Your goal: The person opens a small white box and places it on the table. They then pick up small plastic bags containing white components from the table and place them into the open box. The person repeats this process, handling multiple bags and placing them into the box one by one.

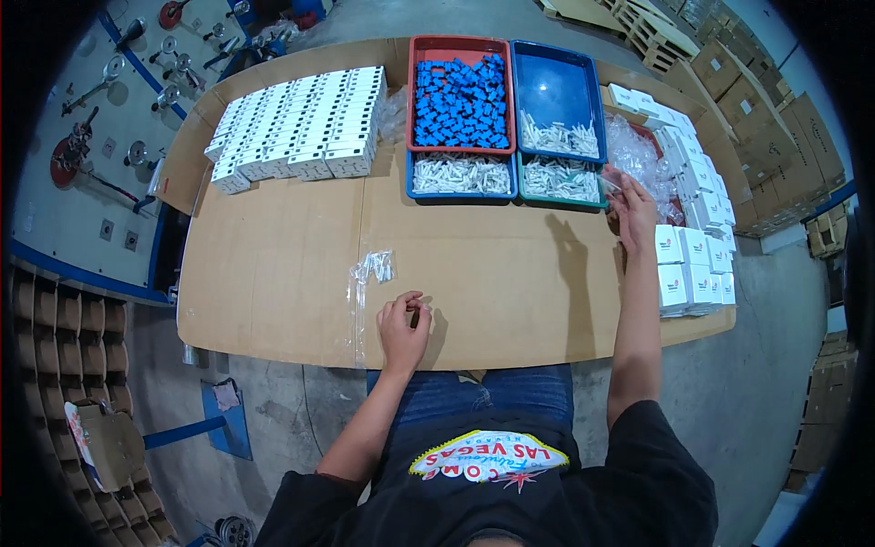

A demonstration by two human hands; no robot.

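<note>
My left hand [404, 333] rests low over the cardboard-covered table near its front edge. Its fingers are loosely curled, thumb apart, and nothing shows between them. Just beyond it, a few small white pieces [379, 266] lie by a strip of clear tape [359, 310]. On the right, my right hand [633, 214] reaches beside the green tray [583, 204]. Its fingertips pinch what looks like a clear plastic bag [609, 180]. More crumpled clear bags [634, 150] lie right beyond that hand, partly over a red tray.
A red tray [411, 91] of blue clips, a dark blue tray [556, 77] and a blue tray [409, 191] of white pieces stand at the back. White boxes are stacked left [305, 123] and right [697, 264]. A cardboard wall [187, 164] edges the table.
</note>
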